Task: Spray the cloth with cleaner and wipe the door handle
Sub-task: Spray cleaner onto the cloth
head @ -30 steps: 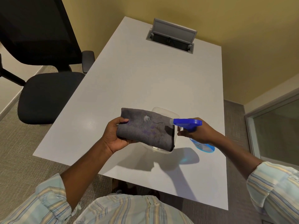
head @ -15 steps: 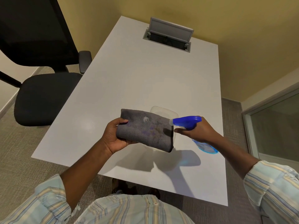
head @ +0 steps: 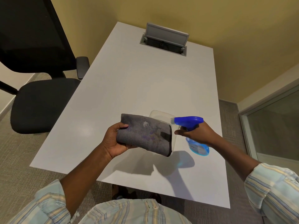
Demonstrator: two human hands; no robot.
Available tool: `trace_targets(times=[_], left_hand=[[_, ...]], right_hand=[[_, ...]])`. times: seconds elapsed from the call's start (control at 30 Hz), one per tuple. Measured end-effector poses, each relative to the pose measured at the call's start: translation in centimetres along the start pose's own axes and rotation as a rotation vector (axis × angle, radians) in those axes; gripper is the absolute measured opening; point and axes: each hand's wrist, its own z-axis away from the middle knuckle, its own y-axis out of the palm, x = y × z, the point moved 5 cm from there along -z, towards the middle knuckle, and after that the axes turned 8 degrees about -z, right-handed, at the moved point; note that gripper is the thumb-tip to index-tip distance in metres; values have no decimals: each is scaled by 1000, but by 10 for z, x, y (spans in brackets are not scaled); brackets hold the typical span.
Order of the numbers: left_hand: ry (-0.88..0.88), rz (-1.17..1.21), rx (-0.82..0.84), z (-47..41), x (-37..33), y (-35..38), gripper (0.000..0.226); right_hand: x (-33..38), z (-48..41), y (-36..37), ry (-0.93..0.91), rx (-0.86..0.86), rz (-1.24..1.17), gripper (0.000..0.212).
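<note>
The left hand (head: pixel 115 141) clamps the folded cloth (head: pixel 145 134) at its left end, long axis running rightward, face tilted up above the table (head: pixel 145 81). The right hand (head: pixel 198 133) wraps the spray bottle (head: pixel 191 125), finger at the trigger, nozzle pointing left, just beside the cloth's right end. The cloth lies directly along the spray line; no door handle is visible.

Cloth (head: pixel 145 135) left of spray bottle (head: pixel 192 131)
</note>
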Motion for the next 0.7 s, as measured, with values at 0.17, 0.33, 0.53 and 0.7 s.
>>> trace_targets(times=[0.17, 0.33, 0.53, 0.7], left_hand=[[0, 17, -18, 1, -6, -3, 42], [10, 19, -29, 4, -15, -8, 41], [38, 48, -55, 10, -27, -21, 50], [40, 64, -76, 15, -31, -30, 48]], right_hand=[[2, -4, -5, -11, -1, -41, 39], [4, -4, -15, -10, -36, -145, 45], [14, -8, -15, -109, -26, -286, 29], [21, -19, -10, -139, -25, -360, 18]])
